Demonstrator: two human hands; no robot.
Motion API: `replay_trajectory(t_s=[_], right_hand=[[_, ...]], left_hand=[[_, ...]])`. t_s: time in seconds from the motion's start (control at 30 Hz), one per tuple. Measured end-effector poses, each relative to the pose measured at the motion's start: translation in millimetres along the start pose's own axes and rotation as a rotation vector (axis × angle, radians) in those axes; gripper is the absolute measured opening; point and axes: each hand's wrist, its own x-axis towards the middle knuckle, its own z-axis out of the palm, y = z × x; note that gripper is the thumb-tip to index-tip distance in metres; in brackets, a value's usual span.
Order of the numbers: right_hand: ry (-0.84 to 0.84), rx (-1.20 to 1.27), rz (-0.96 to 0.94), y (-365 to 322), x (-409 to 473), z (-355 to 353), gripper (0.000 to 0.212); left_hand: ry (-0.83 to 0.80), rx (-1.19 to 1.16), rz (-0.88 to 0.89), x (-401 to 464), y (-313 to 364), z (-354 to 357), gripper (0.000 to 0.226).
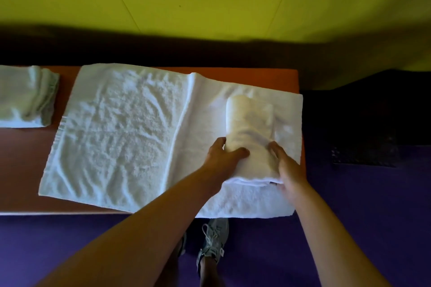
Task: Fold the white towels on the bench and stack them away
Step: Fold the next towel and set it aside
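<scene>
A folded white towel (249, 123) lies lengthwise on the right part of a large white towel (116, 133) that is spread flat over the orange bench (21, 165). My left hand (224, 156) grips the folded towel's left side near its front end. My right hand (286, 165) holds its right side and front corner. A stack of folded white towels (25, 95) sits at the bench's left end, cut off by the frame edge.
A yellow-green wall rises behind the bench. The floor is purple; my feet in grey sneakers (212, 240) stand by the bench's front edge. A dark object with a mesh patch (363, 154) lies to the right of the bench.
</scene>
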Motion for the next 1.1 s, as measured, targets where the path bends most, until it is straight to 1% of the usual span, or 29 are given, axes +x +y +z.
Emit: replay_trajectory(t_s=[0.07,0.2,0.27,0.4,0.47,0.53,0.6,0.7,0.8,0.87,0.97,1.03,1.1], right_hand=[[-0.134,0.095,0.084,-2.4,-12.9,0.7,0.057],[-0.432,0.236,0.199,-2.6,-39.3,7.5,0.068],[-0.555,0.304,0.246,-8.5,-50.6,21.4,0.069],[-0.657,0.315,0.295,-19.5,-69.6,69.4,0.070],[-0.718,0.309,0.366,-21.2,-76.1,95.2,0.068],[-0.748,0.228,0.394,-23.4,-81.3,120.8,0.064],[-0.717,0.117,0.299,-24.0,-83.1,146.0,0.057],[-0.659,-0.046,0.051,-27.2,-90.1,194.2,0.048],[-0.623,-0.162,-0.078,-25.2,-102.0,252.8,0.034],[-0.613,-0.238,-0.119,-18.0,-110.8,295.5,0.034],[-0.577,-0.398,-0.236,0.9,-128.1,364.2,0.043],[-0.570,-0.470,-0.288,14.4,-143.0,410.3,0.047],[-0.575,-0.507,-0.307,27.2,-157.5,454.3,0.045]], left_hand=[[-0.018,-0.049,0.004,-13.4,3.6,-10.4,0.058],[-0.035,-0.104,0.009,-49.8,9.4,-46.0,0.061],[-0.028,-0.136,0.005,-68.1,8.8,-67.2,0.056],[0.020,-0.172,0.011,-96.9,1.4,-112.9,0.054],[0.040,-0.153,0.027,-105.4,-4.5,-136.5,0.053],[0.092,-0.120,0.045,-110.0,-11.0,-160.4,0.051],[0.145,-0.104,0.048,-112.5,-18.6,-185.6,0.051],[0.209,-0.067,0.050,-115.8,-32.2,-230.4,0.053],[0.283,-0.033,0.054,-116.2,-51.0,-286.4,0.056],[0.319,-0.015,0.063,-116.4,-65.2,-326.0,0.055],[0.388,0.060,0.068,-119.4,-85.5,-385.4,0.058],[0.435,0.077,0.049,-120.1,-98.0,-425.2,0.060],[0.474,0.103,0.012,-119.9,-107.1,-465.2,0.056]])
